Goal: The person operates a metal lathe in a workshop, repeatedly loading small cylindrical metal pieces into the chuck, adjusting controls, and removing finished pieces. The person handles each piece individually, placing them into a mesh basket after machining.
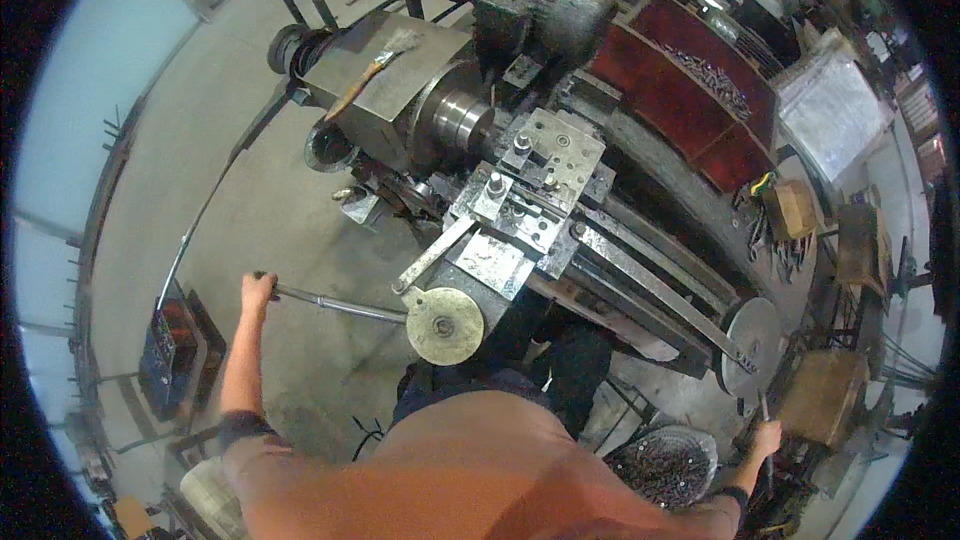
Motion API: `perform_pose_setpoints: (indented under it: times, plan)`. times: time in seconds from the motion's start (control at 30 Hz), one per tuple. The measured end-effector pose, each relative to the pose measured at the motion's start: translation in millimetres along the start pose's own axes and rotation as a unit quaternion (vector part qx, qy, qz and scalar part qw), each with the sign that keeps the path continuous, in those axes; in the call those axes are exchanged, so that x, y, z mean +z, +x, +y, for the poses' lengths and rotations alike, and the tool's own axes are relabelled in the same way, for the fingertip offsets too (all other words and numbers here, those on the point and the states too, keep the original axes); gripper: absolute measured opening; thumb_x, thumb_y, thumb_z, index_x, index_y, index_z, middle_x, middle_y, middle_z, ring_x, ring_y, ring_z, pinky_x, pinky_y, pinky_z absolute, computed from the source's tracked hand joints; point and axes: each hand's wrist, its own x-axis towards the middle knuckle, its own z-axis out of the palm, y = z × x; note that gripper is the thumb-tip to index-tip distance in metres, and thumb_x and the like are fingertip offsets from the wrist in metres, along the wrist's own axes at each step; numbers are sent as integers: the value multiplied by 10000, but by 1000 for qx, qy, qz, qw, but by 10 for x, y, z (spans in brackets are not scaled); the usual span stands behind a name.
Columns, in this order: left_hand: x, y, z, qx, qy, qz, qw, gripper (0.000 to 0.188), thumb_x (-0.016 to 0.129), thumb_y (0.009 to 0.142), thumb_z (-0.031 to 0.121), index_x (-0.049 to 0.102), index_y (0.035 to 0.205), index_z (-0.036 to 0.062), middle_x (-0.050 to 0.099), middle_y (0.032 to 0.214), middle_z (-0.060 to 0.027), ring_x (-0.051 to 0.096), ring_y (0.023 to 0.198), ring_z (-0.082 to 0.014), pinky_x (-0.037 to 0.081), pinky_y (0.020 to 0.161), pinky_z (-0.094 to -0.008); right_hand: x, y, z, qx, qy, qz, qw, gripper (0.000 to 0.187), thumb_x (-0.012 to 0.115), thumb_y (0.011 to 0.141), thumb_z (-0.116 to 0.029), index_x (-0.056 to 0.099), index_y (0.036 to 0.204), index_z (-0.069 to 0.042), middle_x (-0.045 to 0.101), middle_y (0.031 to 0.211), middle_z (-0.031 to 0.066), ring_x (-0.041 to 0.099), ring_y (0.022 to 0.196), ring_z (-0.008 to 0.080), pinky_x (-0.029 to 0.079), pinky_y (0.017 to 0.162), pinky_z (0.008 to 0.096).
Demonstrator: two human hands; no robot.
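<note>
My left hand (pixel 259 288) is closed round the end of a long metal lever (pixel 340 306). That lever runs to a round, worn brass-coloured disc (pixel 445 327) at the near side of a lathe-like machine. Far to the right, my right hand (pixel 767 437) grips a thin metal handle (pixel 766 408) below a grey round plate (pixel 752 345). A flat steel bar (pixel 660 290) links this plate to the slide. Between my hands sits the tool slide (pixel 525 205) with bolts and clamp blocks. Beyond it, a shiny cylindrical chuck (pixel 463 120) projects from the headstock (pixel 385 65).
A brush (pixel 360 85) lies on the headstock, beside a dark motor (pixel 545 10). Behind the bed stands a red tray (pixel 690 80) with small metal parts. Wrenches (pixel 790 245) and a cardboard box (pixel 790 208) are at right. A bag of dark parts (pixel 665 465) sits near my right arm.
</note>
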Motion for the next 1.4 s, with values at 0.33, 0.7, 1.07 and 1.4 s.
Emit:
perform_pose_setpoints:
  times: [0.33, 0.7, 1.07, 1.4]
  plan:
    - [1367, 918, 1063, 360, 306, -13, 881, 385, 605, 718, 269, 528, 1024, 48, 627, 856, -171, 597, 853, -333, 469, 764, -432, -455, -513, -856, 47, 74, 152, 985, 554, 563, 671, -219, 468, 1185, -35, 504, 1199, 146, 480, 1086, 344, 394, 885, 442]
    - [2215, 1074, 1130, 230, 212, -149, 938, 322, 545, 762, 289, 599, 920, 13, 606, 978, -197, 588, 896, -360, 451, 795, -453, -1086, -1432, -1335, 73, 328, 86, 938, 385, 604, 553, -175, 656, 899, -15, 620, 904, 215, 585, 863, 352, 458, 775, 380]
    - [1515, 843, 1131, 353, 256, -205, 876, 314, 554, 756, 235, 560, 986, 21, 611, 938, -196, 582, 880, -347, 465, 754, -416, -2661, -571, -2461, -185, 479, 80, 854, 372, 610, 622, -119, 620, 970, 13, 636, 927, 155, 591, 887, 271, 441, 822, 349]
    - [-1390, 963, 839, 277, 202, 209, 916, 347, 499, 833, 306, 564, 1095, 88, 621, 959, -153, 598, 881, -297, 465, 758, -386, -4545, -1663, -5652, -678, 477, 95, 551, 303, 638, 572, -187, 670, 858, -91, 633, 866, 123, 582, 811, 306, 472, 747, 386]
